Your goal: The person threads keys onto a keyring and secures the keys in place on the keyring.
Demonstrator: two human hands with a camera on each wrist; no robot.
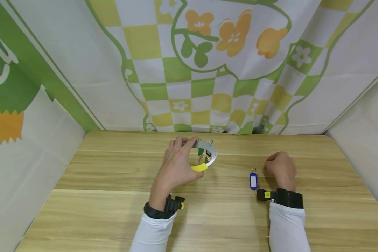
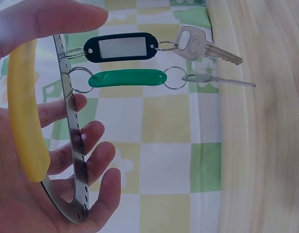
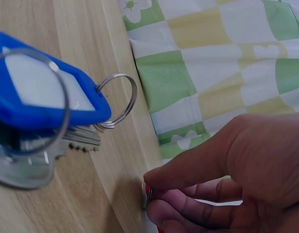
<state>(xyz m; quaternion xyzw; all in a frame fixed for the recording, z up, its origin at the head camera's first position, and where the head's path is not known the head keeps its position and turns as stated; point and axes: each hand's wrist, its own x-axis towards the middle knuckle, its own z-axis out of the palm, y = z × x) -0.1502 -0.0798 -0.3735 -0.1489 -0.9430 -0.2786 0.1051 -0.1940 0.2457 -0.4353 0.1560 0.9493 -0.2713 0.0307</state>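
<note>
Above the wooden table [image 1: 113, 210], the left hand [image 1: 176, 162] grips a curved metal holder [image 1: 212, 152] by thumb and fingers. The head view shows its tags only in part; the left wrist view shows a black tag [image 2: 121, 47] and a green tag [image 2: 129, 77] hanging from it by rings, each bearing a key. The right hand [image 1: 282, 169] hides its catch from the head camera, but the right wrist view reveals a small red item [image 3: 147, 190] with metal, pinched at the fingertips. Near that hand, a blue tag [image 1: 253, 181] lies on the table; the wrist view shows its key underneath.
</note>
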